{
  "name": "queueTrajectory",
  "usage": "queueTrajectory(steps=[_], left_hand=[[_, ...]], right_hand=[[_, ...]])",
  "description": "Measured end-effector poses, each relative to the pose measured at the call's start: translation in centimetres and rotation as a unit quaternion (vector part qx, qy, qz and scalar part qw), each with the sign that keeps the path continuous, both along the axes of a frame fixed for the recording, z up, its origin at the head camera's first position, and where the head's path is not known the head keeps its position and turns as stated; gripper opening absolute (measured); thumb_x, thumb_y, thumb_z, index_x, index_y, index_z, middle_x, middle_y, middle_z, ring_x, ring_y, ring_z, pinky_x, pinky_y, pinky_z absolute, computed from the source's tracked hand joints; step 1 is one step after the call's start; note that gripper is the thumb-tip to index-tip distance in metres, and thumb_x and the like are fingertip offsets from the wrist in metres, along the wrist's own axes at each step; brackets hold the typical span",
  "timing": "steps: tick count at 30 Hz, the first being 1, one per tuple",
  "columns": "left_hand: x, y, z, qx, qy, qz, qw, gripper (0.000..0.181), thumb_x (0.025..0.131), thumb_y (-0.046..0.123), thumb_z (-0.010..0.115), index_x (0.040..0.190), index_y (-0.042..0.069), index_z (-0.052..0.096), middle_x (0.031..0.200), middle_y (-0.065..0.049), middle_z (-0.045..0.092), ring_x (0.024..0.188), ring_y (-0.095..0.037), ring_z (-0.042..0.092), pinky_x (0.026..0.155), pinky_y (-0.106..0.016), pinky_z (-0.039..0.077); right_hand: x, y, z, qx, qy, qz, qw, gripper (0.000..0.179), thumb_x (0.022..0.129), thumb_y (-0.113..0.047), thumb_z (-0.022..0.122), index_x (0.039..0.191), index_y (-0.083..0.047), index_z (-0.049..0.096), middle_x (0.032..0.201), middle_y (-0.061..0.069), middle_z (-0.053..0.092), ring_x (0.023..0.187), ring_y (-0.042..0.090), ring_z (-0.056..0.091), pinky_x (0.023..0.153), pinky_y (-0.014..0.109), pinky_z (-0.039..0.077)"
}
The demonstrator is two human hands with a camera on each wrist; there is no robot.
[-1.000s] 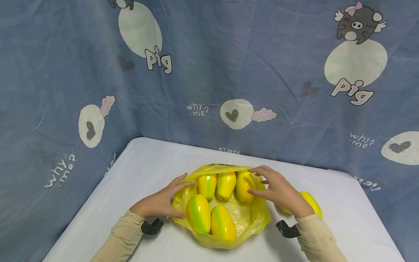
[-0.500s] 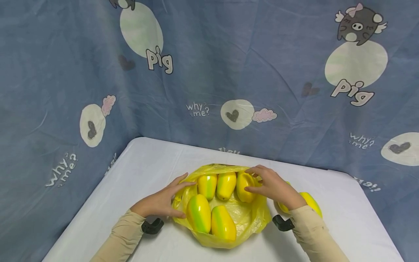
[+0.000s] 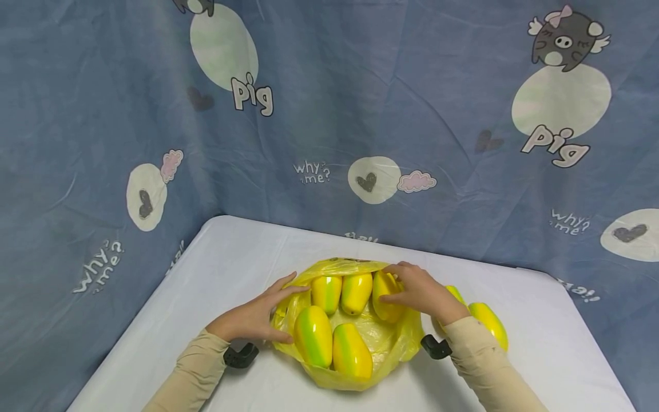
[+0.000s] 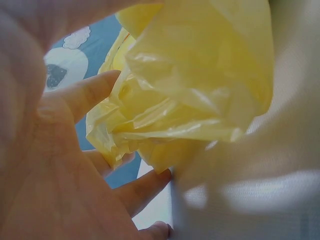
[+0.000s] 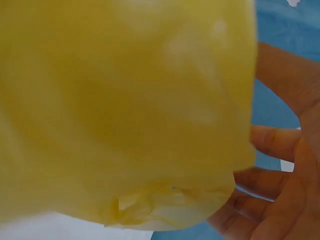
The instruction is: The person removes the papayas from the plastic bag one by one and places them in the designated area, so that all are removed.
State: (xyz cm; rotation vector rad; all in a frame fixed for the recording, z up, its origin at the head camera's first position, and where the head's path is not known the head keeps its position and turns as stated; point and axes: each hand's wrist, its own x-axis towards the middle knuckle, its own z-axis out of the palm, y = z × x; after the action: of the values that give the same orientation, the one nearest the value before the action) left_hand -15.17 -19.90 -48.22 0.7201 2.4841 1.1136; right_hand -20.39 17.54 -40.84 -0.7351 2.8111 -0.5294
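Yellow plastic bag (image 3: 412,339): holds five papayas (image 3: 312,336).
Left hand (image 3: 252,317): spread, nine o'clock.
Right hand (image 3: 421,292): relaxed, two o'clock, shifted inward, likely steadying the bag.
Outside papayas (image 3: 491,323): three o'clock, more exposed now.

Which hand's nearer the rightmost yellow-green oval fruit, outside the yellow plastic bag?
Right. The right hand is left of that fruit; the left hand is farther left, at the left edge of the bag.

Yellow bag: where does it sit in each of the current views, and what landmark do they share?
Head: yellow bag, lower middle, between left hand and right hand.
Left wrist: yellow bag, upper centre.
Right wrist: yellow bag, filling most of left and centre.
Shared landmark: blue cloth backdrop.
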Motion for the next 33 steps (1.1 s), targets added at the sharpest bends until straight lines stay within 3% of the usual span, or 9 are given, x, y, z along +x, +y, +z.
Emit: queueTrajectory(steps=[6,16,23,30,33], left_hand=[[-0.1,-0.1,0.0,0.002,0.003,-0.001,1.0000,0.098,0.073,0.045,0.089,0.157,0.026,0.043,0.174,-0.017,0.006,0.157,-0.048,0.018,0.116,-0.074,0.030],[-0.1,0.0,0.0,-0.008,0.005,0.000,1.0000,0.098,0.073,0.044,0.089,0.157,0.027,0.042,0.174,-0.017,0.006,0.157,-0.049,0.018,0.116,-0.075,0.028],[0.0,-0.1,0.0,-0.006,0.003,0.003,1.0000,0.099,0.072,0.043,0.090,0.157,0.026,0.042,0.174,-0.017,0.007,0.157,-0.049,0.018,0.116,-0.075,0.028],[0.0,-0.1,0.0,-0.006,-0.003,0.001,1.0000,0.098,0.073,0.044,0.089,0.157,0.027,0.043,0.174,-0.016,0.006,0.157,-0.050,0.017,0.116,-0.075,0.028],[-0.1,-0.2,0.0,-0.008,-0.001,0.002,1.0000,0.097,0.073,0.045,0.089,0.156,0.028,0.043,0.174,-0.016,0.006,0.157,-0.049,0.017,0.116,-0.075,0.028]], right_hand=[[0.1,-0.6,-0.4,0.022,-0.005,-0.014,0.9996,0.066,0.081,-0.038,0.087,0.132,-0.001,0.066,0.118,0.014,0.069,0.094,0.021,0.062,0.088,0.041,0.055],[0.2,-1.2,-0.7,0.047,-0.007,-0.024,0.9986,0.072,0.077,-0.038,0.089,0.133,-0.001,0.065,0.115,0.011,0.069,0.088,0.018,0.058,0.083,0.037,0.053],[0.4,-1.3,-0.8,0.053,-0.021,-0.031,0.9979,0.077,0.076,-0.042,0.090,0.138,-0.004,0.062,0.125,0.009,0.070,0.098,0.020,0.061,0.091,0.042,0.054],[0.3,-0.9,-0.3,0.036,-0.041,-0.021,0.9983,0.071,0.080,-0.032,0.088,0.141,-0.010,0.059,0.135,0.009,0.067,0.115,0.026,0.062,0.105,0.049,0.051],[0.2,-0.8,-0.2,0.032,-0.039,-0.008,0.9987,0.069,0.080,-0.029,0.087,0.140,-0.010,0.059,0.134,0.009,0.068,0.113,0.025,0.062,0.103,0.049,0.051]])
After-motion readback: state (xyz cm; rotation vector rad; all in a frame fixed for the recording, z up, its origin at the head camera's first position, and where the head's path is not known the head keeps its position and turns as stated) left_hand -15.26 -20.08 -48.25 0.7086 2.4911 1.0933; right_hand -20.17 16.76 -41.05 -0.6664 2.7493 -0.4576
